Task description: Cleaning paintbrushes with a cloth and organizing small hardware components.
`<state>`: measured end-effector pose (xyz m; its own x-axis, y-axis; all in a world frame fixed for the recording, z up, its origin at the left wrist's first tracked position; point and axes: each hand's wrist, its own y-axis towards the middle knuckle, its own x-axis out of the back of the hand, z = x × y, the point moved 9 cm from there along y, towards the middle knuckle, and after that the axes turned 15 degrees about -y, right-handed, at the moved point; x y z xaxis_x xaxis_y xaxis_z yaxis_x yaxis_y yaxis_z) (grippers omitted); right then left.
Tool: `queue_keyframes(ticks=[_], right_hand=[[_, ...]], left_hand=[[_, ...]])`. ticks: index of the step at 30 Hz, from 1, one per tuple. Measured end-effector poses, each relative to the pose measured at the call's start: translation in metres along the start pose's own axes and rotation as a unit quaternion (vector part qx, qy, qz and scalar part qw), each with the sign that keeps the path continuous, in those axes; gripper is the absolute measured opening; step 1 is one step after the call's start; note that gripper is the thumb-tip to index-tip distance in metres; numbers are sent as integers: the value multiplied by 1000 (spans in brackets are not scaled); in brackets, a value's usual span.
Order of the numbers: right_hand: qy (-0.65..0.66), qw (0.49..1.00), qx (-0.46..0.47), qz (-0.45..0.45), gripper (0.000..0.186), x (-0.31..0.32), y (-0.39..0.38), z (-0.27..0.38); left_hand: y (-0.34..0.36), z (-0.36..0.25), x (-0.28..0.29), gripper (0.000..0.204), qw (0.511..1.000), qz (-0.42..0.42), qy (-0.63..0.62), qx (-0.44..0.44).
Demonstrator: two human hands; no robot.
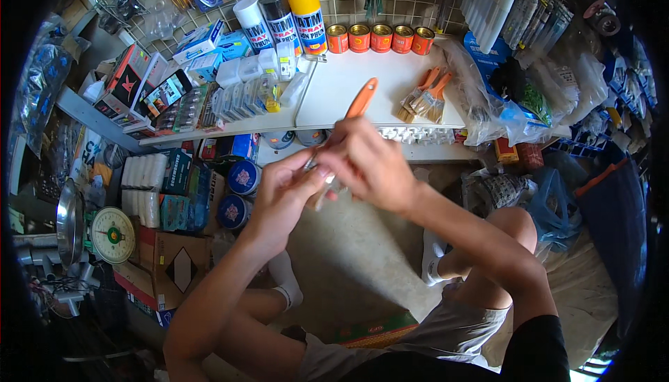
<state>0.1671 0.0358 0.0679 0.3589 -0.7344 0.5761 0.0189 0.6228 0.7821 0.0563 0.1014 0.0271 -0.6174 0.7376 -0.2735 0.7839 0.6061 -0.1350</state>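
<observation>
Two hands meet in front of the white shelf [348,79]: the right hand [369,162] is closed around a tool [360,101] with an orange handle, slanting up over the shelf edge; the left hand [289,183] pinches its lower end, perhaps metal, mostly hidden.

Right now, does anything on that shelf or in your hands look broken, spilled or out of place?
Nothing looks spilled or broken. The left hand and right hand hold an orange-handled tool; its working end is hidden between them. The five tins stand in a neat row, the spray cans upright. The brushes lie loosely fanned on the shelf.
</observation>
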Motion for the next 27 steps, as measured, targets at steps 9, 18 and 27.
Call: queue_keyframes(ticks=[9,18,27], right_hand=[[-12,999,-44,-27,24,1,7,-28],[-30,991,-128,-27,25,8,12,-45],[19,980,-197,-27,25,12,14,-79]], left_hand=[[-8,-3,-5,43,1000,-6,10,8],[-8,-4,-10,37,1000,-6,0,-15],[-6,3,-18,38,998,19,54,-31]])
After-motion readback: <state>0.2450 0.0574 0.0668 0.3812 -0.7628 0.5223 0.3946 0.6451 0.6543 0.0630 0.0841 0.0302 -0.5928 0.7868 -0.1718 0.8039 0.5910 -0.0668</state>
